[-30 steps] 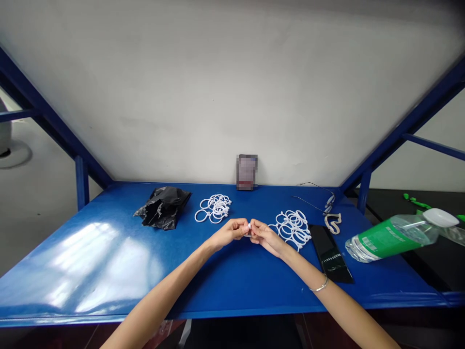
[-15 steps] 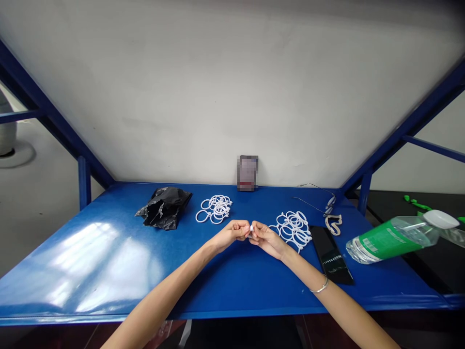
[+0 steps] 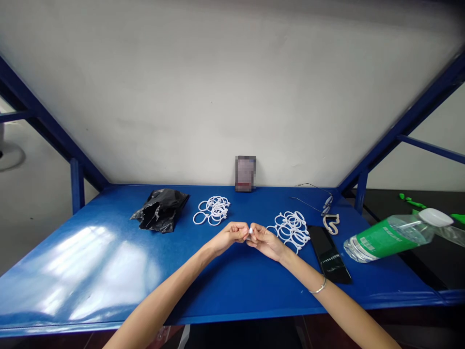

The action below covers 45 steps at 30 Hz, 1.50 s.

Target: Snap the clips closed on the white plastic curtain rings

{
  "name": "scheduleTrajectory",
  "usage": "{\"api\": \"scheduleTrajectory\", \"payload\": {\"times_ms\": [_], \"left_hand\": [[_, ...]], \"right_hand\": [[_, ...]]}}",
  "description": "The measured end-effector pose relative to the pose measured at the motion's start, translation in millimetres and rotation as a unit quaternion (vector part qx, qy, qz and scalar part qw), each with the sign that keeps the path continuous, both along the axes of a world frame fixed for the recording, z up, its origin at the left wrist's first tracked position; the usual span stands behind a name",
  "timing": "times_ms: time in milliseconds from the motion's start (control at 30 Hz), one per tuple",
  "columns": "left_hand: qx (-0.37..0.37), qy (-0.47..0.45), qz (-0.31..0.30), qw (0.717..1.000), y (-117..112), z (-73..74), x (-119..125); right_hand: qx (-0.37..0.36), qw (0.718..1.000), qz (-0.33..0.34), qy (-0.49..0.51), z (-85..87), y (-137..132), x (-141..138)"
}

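My left hand [image 3: 232,236] and my right hand [image 3: 266,240] meet over the middle of the blue table, fingertips pinched together. Between them is a white plastic ring [image 3: 250,230], mostly covered by the fingers; only a small white knob shows clearly, so its full shape is hard to make out. Close beside my right hand lies a larger heap of white plastic rings [image 3: 293,227] with small knobs, tangled over one another. Beyond my left hand, a smaller group of similar rings [image 3: 218,209] rests on the table.
A crumpled black plastic bag [image 3: 162,209] lies at the left. To the right are a dark phone [image 3: 330,257], eyeglasses [image 3: 327,204], a pale curved item [image 3: 331,224] and a green-labelled bottle [image 3: 392,237]. A blurred card-like box [image 3: 245,173] leans on the wall behind the blue table [image 3: 232,295].
Both hands stay pinched together at the same spot, with only slight finger movement. The whole view has shifted a little; the objects on the table have not moved.
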<state>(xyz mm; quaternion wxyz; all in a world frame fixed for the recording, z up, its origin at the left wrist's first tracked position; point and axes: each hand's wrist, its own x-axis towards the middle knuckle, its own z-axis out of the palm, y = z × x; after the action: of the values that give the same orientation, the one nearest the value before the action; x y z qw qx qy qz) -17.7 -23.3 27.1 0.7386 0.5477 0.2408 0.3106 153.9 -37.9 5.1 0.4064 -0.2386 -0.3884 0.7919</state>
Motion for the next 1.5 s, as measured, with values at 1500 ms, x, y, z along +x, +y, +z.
{"api": "scheduleTrajectory", "payload": {"times_ms": [1500], "left_hand": [[0.384,0.690,0.201,0.580,35,15.2,-47]], "right_hand": [[0.373,0.585,-0.169,-0.700,22.4,27,75]]}}
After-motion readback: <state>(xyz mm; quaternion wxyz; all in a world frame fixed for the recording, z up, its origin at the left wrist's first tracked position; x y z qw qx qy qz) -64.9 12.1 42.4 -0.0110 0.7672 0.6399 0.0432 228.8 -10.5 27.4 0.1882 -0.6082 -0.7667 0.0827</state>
